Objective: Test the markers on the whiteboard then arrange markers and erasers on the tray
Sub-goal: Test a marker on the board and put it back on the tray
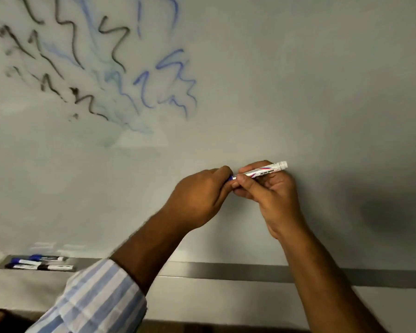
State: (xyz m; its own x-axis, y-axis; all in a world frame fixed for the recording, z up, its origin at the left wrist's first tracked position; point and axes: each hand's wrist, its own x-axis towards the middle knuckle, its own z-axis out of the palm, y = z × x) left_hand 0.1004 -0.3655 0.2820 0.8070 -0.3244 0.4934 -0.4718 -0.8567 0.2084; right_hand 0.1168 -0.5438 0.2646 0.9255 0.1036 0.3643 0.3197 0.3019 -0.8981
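Marker (pixel 262 171) gripped by right hand (pixel 269 188), left hand (pixel 202 191) pinching its blue cap end.

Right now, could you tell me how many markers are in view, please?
4: one marker held by both hands in front of the whiteboard, and three markers lying in the tray at lower left. Others may be hidden.

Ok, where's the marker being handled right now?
In the head view, right of centre, the marker is held between both hands against the whiteboard, well above the tray.
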